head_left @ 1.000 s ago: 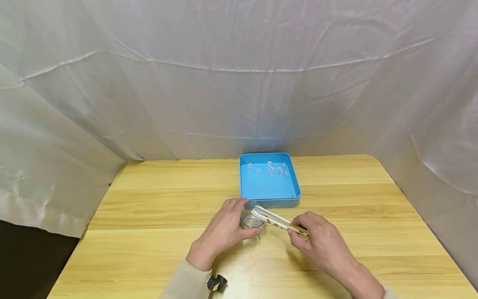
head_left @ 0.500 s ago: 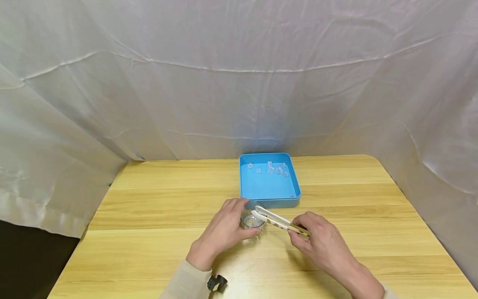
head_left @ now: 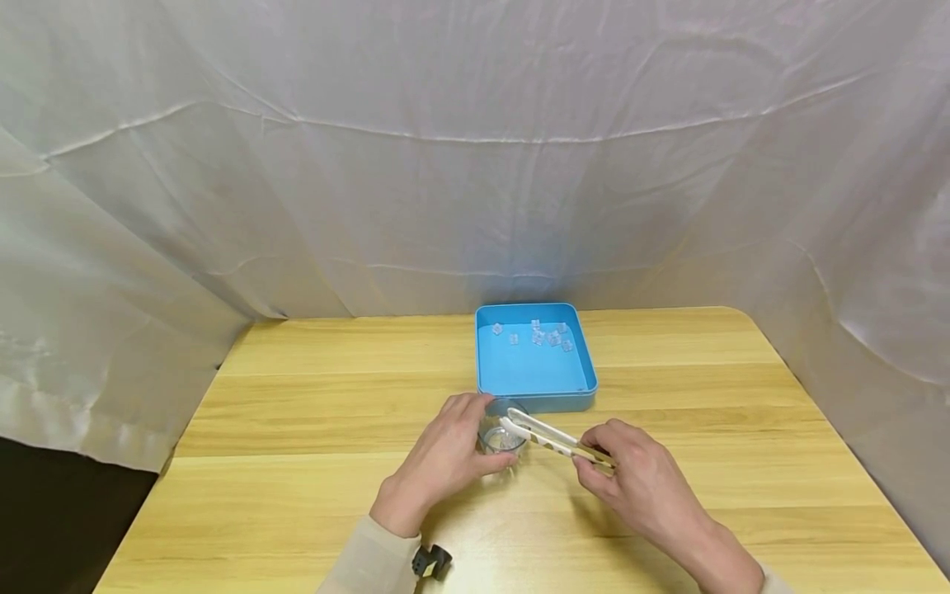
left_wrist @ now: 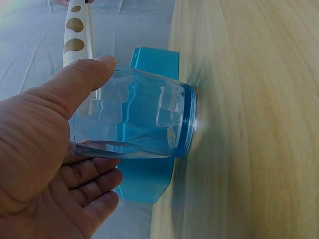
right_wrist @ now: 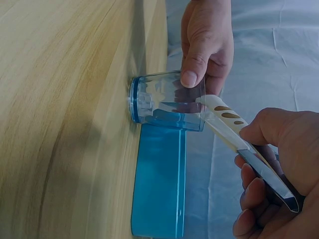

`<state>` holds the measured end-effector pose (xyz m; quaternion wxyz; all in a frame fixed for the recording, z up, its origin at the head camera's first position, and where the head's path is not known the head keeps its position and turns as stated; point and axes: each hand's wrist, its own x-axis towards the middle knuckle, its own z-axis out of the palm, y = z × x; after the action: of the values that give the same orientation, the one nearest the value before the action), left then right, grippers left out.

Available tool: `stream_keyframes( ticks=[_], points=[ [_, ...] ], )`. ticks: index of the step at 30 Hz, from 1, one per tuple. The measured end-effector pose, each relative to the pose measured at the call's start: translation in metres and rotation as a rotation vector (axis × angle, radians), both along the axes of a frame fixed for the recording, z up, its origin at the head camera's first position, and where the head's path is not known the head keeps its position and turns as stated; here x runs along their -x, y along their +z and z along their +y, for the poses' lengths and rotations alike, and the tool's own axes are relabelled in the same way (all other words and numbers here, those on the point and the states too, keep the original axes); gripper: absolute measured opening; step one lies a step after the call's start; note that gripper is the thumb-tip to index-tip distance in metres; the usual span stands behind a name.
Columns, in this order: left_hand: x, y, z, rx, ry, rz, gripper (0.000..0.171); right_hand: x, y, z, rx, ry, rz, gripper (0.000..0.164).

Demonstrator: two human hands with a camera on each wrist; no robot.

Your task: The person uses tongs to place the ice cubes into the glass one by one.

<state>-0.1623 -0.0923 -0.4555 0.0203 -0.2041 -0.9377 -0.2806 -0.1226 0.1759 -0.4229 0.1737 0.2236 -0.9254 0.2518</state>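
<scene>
My left hand (head_left: pixel 445 454) holds a clear drinking glass (left_wrist: pixel 142 117) upright on the table, thumb on the near side and fingers behind. At the bottom of the glass lies a small clear cube-like piece (right_wrist: pixel 145 101). My right hand (head_left: pixel 646 487) grips white tongs (right_wrist: pixel 227 135) with brown spots and a metal spring end. The tong tips reach just inside the mouth of the glass, slightly apart. Nothing visible sits between them. Right behind the glass stands a blue square tray (head_left: pixel 530 375), with several clear ice-like pieces (head_left: pixel 554 338) toward its far side.
The light wooden table (head_left: pixel 312 412) runs out to both sides of the tray. A pale hanging cloth (head_left: pixel 475 190) encloses the back and sides. A black wrist mount (head_left: pixel 432 563) sits at my left sleeve.
</scene>
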Motion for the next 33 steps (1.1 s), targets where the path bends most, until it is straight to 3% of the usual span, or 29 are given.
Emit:
stream_keyframes(
  ticks=[9,24,33],
  points=[
    [0.0007,0.0003,-0.0002,-0.006,0.003,-0.005,0.086,0.0007,0.0006,0.0,-0.004,0.003,0.001,0.019],
    [0.0005,-0.0007,-0.0004,0.007,-0.016,0.057,0.083,0.0006,0.0012,-0.0003,-0.002,-0.011,-0.039,0.017],
    [0.0,-0.0022,-0.0008,-0.009,-0.015,0.029,0.085,-0.0006,0.0002,-0.0009,0.008,-0.014,-0.055,0.017]
  ],
)
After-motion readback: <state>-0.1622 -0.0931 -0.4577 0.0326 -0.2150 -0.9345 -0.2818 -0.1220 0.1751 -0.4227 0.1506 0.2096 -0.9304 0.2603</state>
